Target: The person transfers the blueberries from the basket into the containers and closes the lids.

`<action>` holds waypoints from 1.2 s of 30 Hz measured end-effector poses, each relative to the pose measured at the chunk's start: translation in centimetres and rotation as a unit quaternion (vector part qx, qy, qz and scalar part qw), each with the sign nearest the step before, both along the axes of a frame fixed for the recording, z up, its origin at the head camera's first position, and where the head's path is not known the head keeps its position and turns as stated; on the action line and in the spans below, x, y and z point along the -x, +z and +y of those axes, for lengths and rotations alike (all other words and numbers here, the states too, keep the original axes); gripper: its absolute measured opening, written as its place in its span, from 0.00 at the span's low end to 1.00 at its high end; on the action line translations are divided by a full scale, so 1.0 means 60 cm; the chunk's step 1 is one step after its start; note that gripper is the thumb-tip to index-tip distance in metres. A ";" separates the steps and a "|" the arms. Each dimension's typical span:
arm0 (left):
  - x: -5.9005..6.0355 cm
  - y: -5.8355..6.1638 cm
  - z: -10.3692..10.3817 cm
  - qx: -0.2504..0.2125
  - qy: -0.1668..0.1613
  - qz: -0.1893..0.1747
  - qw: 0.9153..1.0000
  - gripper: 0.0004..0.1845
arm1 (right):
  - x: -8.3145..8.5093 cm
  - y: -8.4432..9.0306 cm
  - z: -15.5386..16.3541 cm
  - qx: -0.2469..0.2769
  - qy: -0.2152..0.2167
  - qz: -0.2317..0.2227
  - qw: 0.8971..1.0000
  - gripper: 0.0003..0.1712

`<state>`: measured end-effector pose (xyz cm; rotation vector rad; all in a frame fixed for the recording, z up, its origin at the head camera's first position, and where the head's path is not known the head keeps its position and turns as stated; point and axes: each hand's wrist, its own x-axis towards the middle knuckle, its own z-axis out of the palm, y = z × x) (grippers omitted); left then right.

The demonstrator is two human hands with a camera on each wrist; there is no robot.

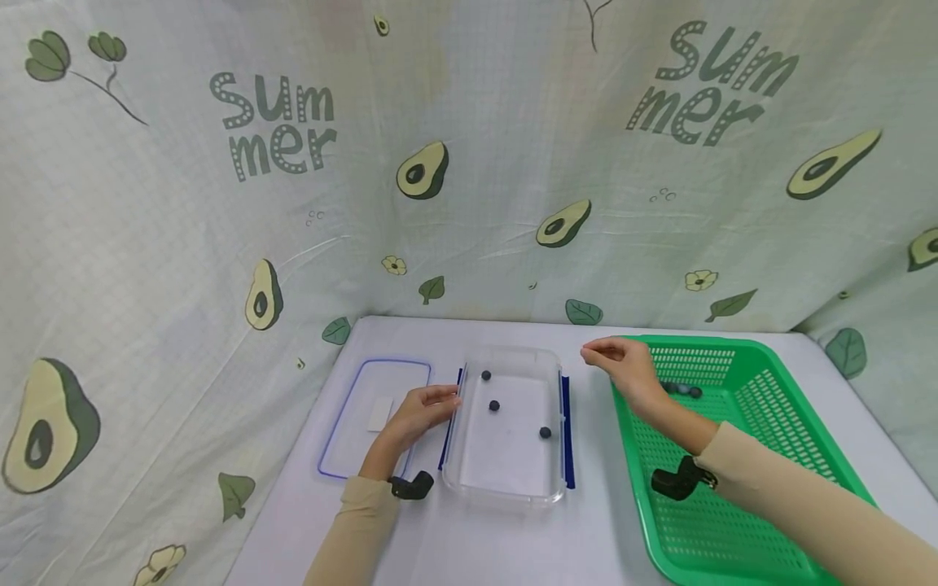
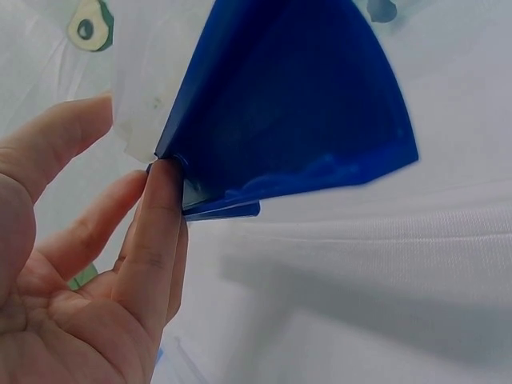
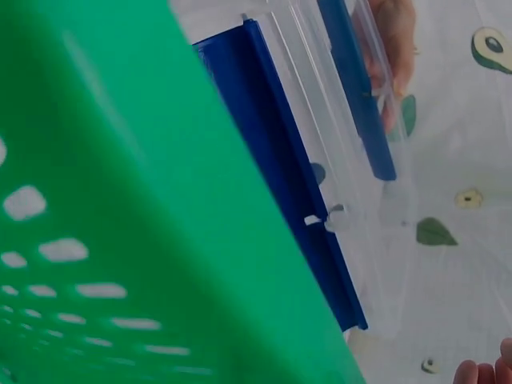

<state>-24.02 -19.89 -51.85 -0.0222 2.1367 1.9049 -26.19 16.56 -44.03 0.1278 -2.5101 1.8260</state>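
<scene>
A clear plastic box with blue side latches stands in the middle of the table, and three blueberries lie apart on its floor. My left hand rests at the box's left rim. In the left wrist view, its nearly straight fingers touch the flared blue latch. My right hand hovers by the green basket's far left corner, thumb and fingertips drawn together. Whether anything is between them is hidden. Several blueberries lie in the basket, partly behind the right wrist.
A clear lid with a blue rim lies flat on the table, left of the box and partly behind the left forearm. Behind the table hangs a cloth printed with avocados. The basket stands right of the box, under the right forearm.
</scene>
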 end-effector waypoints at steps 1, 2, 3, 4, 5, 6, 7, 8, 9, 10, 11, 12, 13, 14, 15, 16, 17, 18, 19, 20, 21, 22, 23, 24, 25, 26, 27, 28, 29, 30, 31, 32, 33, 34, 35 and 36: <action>0.000 -0.001 0.000 0.000 0.001 -0.001 1.000 0.25 | 0.001 0.000 0.008 0.006 -0.001 0.002 1.000 0.19; 0.000 -0.001 0.000 0.001 0.001 -0.001 1.000 0.25 | 0.001 0.000 0.016 0.009 -0.003 0.006 1.000 0.20; 0.000 -0.001 0.000 0.000 0.000 -0.002 1.000 0.25 | 0.001 -0.001 0.024 0.013 -0.008 0.012 1.000 0.21; -0.001 -0.001 0.000 -0.001 0.000 -0.001 1.000 0.25 | 0.002 -0.001 0.033 0.013 -0.014 0.015 1.000 0.22; 0.000 -0.001 -0.001 -0.002 -0.002 -0.002 1.000 0.25 | 0.002 -0.001 0.041 0.012 -0.020 0.017 1.000 0.22; 0.000 -0.002 -0.001 -0.004 -0.004 -0.001 1.000 0.25 | 0.002 -0.002 0.049 0.013 -0.026 0.020 0.999 0.23; 0.001 -0.001 -0.001 -0.006 -0.004 -0.002 1.000 0.25 | 0.003 -0.002 0.057 0.016 -0.031 0.022 0.999 0.23; 0.001 0.000 -0.001 -0.004 -0.005 0.000 1.000 0.25 | 0.003 -0.003 0.064 0.017 -0.038 0.024 0.999 0.24; 0.001 0.000 -0.001 -0.004 -0.003 -0.001 1.000 0.25 | 0.003 -0.003 0.071 0.019 -0.044 0.027 0.998 0.24; 0.001 0.001 -0.001 -0.001 -0.003 0.000 1.000 0.25 | 0.003 -0.004 0.078 0.021 -0.049 0.029 0.998 0.25; 0.001 0.002 -0.001 0.001 -0.002 -0.001 1.000 0.25 | 0.004 -0.006 0.085 0.025 -0.055 0.032 0.998 0.25; 0.001 0.003 -0.001 0.003 -0.001 0.000 1.000 0.25 | 0.004 -0.007 0.091 0.027 -0.059 0.034 0.997 0.25; 0.001 0.003 0.000 0.004 0.000 -0.001 1.000 0.24 | 0.004 -0.009 0.096 0.027 -0.064 0.037 0.997 0.25; 0.001 0.004 0.000 0.005 0.001 -0.002 1.000 0.24 | 0.003 -0.011 0.101 0.027 -0.070 0.038 0.996 0.25; 0.000 0.004 0.000 0.002 0.001 -0.003 1.000 0.24 | 0.003 -0.013 0.107 0.022 -0.075 0.040 0.996 0.25; 0.000 0.004 0.000 0.001 -0.001 -0.004 1.000 0.24 | 0.002 -0.015 0.111 0.018 -0.079 0.040 0.996 0.25; 0.000 0.003 0.000 -0.001 -0.002 -0.004 1.000 0.25 | 0.002 -0.017 0.116 0.014 -0.084 0.040 0.996 0.25; 0.000 0.003 0.000 -0.004 -0.004 -0.004 1.000 0.25 | 0.001 -0.020 0.120 0.006 -0.088 0.039 0.995 0.25; 0.000 0.003 0.000 -0.007 -0.006 -0.004 1.000 0.25 | 0.000 -0.022 0.124 0.001 -0.092 0.039 0.995 0.25; 0.000 0.002 0.000 -0.009 -0.007 -0.004 1.000 0.25 | -0.001 -0.025 0.128 -0.003 -0.095 0.038 0.995 0.26; 0.000 0.001 -0.001 -0.011 -0.008 -0.003 1.000 0.25 | -0.002 -0.027 0.133 -0.007 -0.099 0.038 0.994 0.26; 0.000 0.000 -0.001 -0.011 -0.009 -0.003 1.000 0.25 | -0.002 -0.029 0.137 -0.010 -0.103 0.039 0.994 0.26; 0.000 0.000 -0.001 -0.013 -0.009 -0.003 1.000 0.25 | -0.003 -0.032 0.141 -0.012 -0.107 0.039 0.993 0.26; 0.001 -0.001 -0.001 -0.013 -0.009 -0.003 1.000 0.25 | -0.003 -0.034 0.145 -0.017 -0.111 0.040 0.993 0.26; 0.001 -0.001 -0.001 -0.013 -0.010 -0.003 1.000 0.25 | -0.004 -0.037 0.149 -0.019 -0.115 0.042 0.992 0.26; 0.001 -0.002 -0.001 -0.013 -0.009 -0.003 1.000 0.25 | -0.004 -0.039 0.153 -0.020 -0.120 0.043 0.992 0.26; 0.001 -0.002 -0.001 -0.015 -0.009 -0.003 1.000 0.25 | -0.005 -0.041 0.157 -0.020 -0.126 0.044 0.991 0.26; 0.002 -0.003 -0.002 -0.015 -0.010 -0.002 1.000 0.25 | -0.006 -0.043 0.161 -0.024 -0.131 0.043 0.990 0.25; 0.003 -0.004 -0.002 -0.015 -0.011 -0.003 1.000 0.25 | -0.007 -0.046 0.165 -0.024 -0.136 0.041 0.990 0.25; 0.003 -0.004 -0.002 -0.016 -0.011 -0.003 1.000 0.26 | -0.008 -0.048 0.168 -0.025 -0.141 0.040 0.989 0.25; 0.002 -0.003 -0.002 -0.015 -0.012 -0.002 1.000 0.26 | -0.009 -0.051 0.172 -0.027 -0.146 0.038 0.988 0.24; 0.002 -0.003 -0.001 -0.014 -0.012 -0.002 1.000 0.26 | -0.009 -0.054 0.175 -0.026 -0.150 0.036 0.988 0.24; 0.002 -0.002 -0.001 -0.013 -0.012 -0.002 1.000 0.26 | -0.009 -0.057 0.179 -0.027 -0.156 0.033 0.987 0.23; 0.002 -0.002 -0.001 -0.011 -0.011 -0.003 1.000 0.26 | -0.009 -0.061 0.183 -0.030 -0.161 0.032 0.986 0.23; 0.002 -0.002 -0.001 -0.011 -0.010 -0.004 1.000 0.26 | -0.008 -0.064 0.186 -0.030 -0.168 0.031 0.985 0.22; 0.002 -0.001 -0.001 -0.012 -0.010 -0.004 1.000 0.26 | -0.006 -0.067 0.190 -0.035 -0.175 0.030 0.983 0.22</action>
